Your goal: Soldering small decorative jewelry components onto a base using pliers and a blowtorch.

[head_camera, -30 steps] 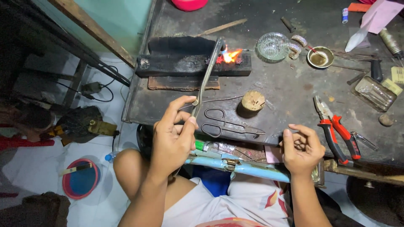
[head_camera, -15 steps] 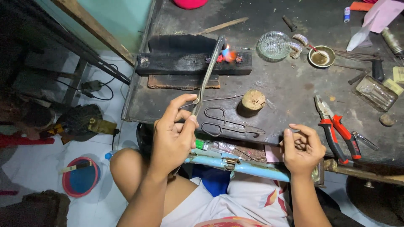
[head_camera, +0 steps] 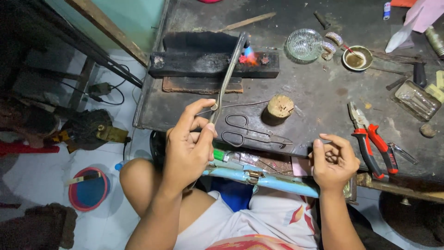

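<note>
Left hand (head_camera: 187, 146) grips the lower end of a long metal blowtorch pipe (head_camera: 227, 76); its tip sends a small flame (head_camera: 249, 54) onto tiny pieces on a charred block (head_camera: 203, 65) at the far side of the table (head_camera: 323, 92); right hand (head_camera: 334, 162) curled at the near edge, possibly pinching something small, not clear; scissors (head_camera: 252, 132) and red pliers (head_camera: 372, 141) lie nearby.

Dark, scuffed workbench (head_camera: 323, 92) fills upper right — low, metal-edged. Pale tiled floor (head_camera: 27, 176) to the left, black cables (head_camera: 111, 95) trailing across it. Teal wall (head_camera: 134, 16) behind a slanted wooden plank (head_camera: 106, 28). Lighting even — cool.
</note>
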